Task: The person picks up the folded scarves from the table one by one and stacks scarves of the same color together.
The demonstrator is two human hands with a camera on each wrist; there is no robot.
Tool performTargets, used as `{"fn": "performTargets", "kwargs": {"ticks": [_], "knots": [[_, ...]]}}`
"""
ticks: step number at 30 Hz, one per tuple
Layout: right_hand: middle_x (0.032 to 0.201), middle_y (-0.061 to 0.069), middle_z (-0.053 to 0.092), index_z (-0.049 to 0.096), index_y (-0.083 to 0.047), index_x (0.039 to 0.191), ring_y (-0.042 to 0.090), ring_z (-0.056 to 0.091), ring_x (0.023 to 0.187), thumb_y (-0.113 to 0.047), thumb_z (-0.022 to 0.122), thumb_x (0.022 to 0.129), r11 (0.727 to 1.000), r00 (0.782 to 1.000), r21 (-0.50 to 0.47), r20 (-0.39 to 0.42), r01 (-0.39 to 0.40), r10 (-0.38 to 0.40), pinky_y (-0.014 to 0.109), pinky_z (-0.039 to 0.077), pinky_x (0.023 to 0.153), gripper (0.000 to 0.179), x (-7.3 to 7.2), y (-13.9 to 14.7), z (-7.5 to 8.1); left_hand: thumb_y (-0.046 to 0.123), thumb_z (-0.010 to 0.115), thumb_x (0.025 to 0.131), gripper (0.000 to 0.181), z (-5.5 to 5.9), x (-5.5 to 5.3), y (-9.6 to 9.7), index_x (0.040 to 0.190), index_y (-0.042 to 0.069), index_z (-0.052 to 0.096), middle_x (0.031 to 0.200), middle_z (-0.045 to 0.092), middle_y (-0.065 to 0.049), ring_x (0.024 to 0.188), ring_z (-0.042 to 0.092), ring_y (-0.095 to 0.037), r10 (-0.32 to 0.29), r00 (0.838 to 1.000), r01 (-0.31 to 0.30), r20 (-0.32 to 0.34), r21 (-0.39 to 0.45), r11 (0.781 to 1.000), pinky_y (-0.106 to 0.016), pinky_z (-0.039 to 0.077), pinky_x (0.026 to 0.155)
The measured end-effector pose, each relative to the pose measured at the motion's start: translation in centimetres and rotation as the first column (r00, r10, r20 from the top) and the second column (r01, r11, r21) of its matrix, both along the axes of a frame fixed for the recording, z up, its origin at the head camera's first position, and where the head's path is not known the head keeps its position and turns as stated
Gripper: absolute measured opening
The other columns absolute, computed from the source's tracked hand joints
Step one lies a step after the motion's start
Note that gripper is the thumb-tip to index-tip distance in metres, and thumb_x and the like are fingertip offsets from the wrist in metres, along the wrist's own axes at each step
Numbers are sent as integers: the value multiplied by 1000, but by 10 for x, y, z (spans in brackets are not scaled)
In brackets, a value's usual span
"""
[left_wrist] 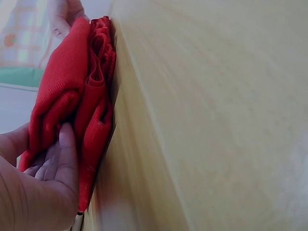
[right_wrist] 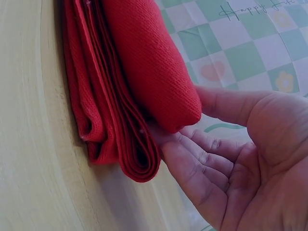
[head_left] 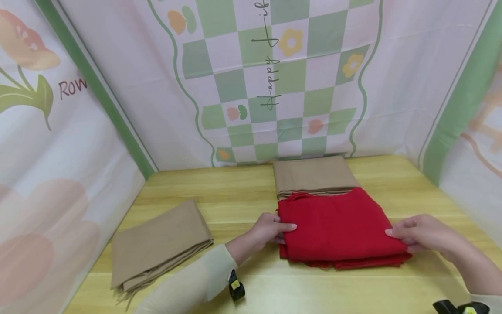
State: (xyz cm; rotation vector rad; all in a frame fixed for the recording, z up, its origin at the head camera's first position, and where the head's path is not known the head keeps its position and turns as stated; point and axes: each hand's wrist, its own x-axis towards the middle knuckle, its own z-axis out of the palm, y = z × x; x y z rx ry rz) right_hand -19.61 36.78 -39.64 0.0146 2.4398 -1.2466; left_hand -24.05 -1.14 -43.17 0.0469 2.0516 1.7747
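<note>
A folded red cloth lies in several layers on the right half of the table. My left hand grips its left edge, thumb on top and fingers tucked between the layers, as the left wrist view shows. At the opposite edge my right hand pinches the upper layers, its thumb above and its fingers underneath. In the right wrist view, the lower folds of the red cloth rest on the tabletop below those fingers.
A folded brown cloth lies directly behind the red one, partly overlapped by it in the head view. Another folded brown cloth, with a frayed end, is at the left of the wooden table. Printed fabric hangs behind and at both sides.
</note>
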Motion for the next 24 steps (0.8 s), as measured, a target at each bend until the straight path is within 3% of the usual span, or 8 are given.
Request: {"fn": "performTargets", "kwargs": {"ticks": [16,24], "knots": [[83,1,63,65,10,106,13,58,75,-26,62,96,999,1000,-35,16,-3,4,31,56,69,38,4,-1,-5,19,76,86,20,-2,2,-4,95,1,72,81,72,-10,67,68,-17,-46,998,47,34,-21,999,-36,58,65],[87,2,61,63,12,108,15,59,79,-28,63,96,1000,1000,-12,21,12,-11,33,57,72,42,3,1,-5,18,76,86,21,1,3,-4,97,0,72,82,72,-12,68,69,-18,-47,998,47,51,-8,999,-36,58,66]]}}
